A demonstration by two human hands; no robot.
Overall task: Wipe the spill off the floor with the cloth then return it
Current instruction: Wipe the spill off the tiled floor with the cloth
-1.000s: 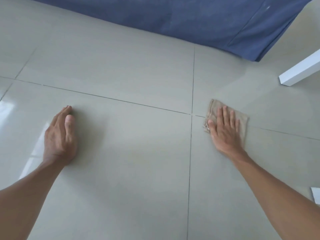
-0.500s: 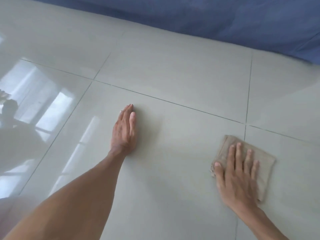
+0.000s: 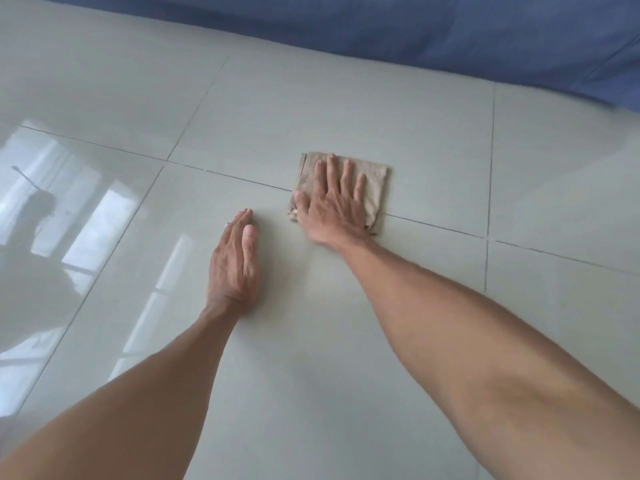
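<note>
Right hand (image 3: 334, 206), fingers spread flat atop folded beige cloth (image 3: 375, 188): soft, light, likely damp; pinch a corner.

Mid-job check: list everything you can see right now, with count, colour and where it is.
cloth: one, beige, folded flat on the floor across a grout line, under the right hand
floor: glossy pale grey tiles with dark grout lines, window reflections at left
fabric: one, blue, along the top edge
spill: none that I can make out
left hand: one, flat on the tile, near the cloth but not touching it
right hand: one, fingers spread, pressed on the cloth
</note>
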